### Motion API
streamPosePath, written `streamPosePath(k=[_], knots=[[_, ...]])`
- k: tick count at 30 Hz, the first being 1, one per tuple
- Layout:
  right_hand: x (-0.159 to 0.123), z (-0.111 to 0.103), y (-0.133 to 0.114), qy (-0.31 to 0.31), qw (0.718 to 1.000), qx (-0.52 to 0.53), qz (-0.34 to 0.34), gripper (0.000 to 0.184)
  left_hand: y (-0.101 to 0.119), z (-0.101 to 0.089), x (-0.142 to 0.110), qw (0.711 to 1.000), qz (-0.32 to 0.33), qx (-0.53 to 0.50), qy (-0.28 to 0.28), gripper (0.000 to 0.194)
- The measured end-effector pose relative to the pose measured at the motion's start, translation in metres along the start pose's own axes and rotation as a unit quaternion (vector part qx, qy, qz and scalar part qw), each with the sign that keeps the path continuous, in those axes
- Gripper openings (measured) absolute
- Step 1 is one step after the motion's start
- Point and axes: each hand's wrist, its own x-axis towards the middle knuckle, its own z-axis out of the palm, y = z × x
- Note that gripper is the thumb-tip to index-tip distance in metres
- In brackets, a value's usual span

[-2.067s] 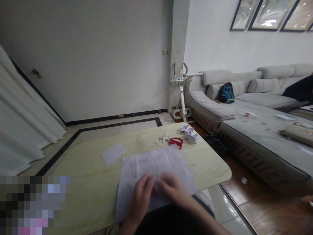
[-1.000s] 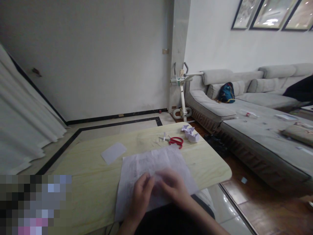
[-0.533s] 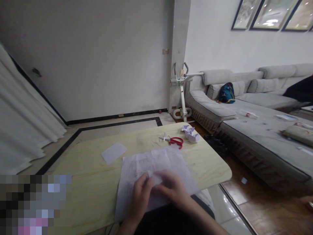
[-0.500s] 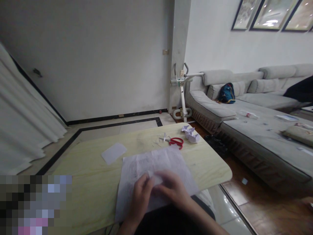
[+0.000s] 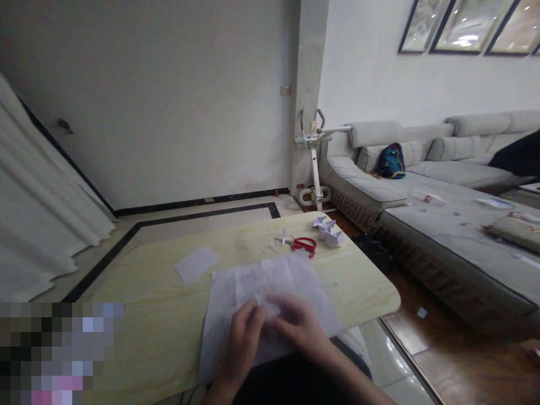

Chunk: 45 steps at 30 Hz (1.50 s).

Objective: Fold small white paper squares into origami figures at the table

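Observation:
Between my fingertips is a small folded piece of white paper [image 5: 270,309], partly hidden by both hands. My left hand [image 5: 244,329] is closed on its left side, thumb and forefinger pinching it. My right hand [image 5: 295,318] is closed on the other side, its fingers a little blurred. Beneath them a large printed sheet [image 5: 236,289] lies over the near part of the table. Beyond the sheet rest red-handled scissors [image 5: 304,244], with thin paper scraps [image 5: 276,242] by the blades. Folded paper shapes [image 5: 329,232] stand right of the scissors.
A blank slip of paper [image 5: 196,265] lies at the left on the pale wooden table [image 5: 156,326]. A grey sofa [image 5: 442,225] with a blue backpack [image 5: 391,161] runs along the right. An exercise machine [image 5: 314,163] stands by the wall. A white curtain [image 5: 46,214] hangs at the left.
The small paper shows more between my fingertips than two seconds ago. My right fingers have shifted slightly around it; my left hand has hardly moved.

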Motion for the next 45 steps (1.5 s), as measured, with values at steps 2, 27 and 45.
streamPosePath(k=[2, 27, 45], knots=[[0.0, -0.001, -0.002, 0.014, 1.0, -0.011, -0.01, 0.033, -0.002, 0.0, 0.0, 1.0, 0.0, 0.002, -0.003, 0.025], [-0.003, -0.006, -0.015, 0.019, 1.0, -0.013, -0.012, 0.034, -0.001, 0.003, -0.001, 0.999, -0.012, -0.034, -0.008, 0.028], [-0.003, -0.007, -0.015, 0.042, 0.998, -0.033, 0.015, 0.038, -0.002, 0.003, 0.0, 0.999, -0.038, -0.024, 0.013, 0.03]])
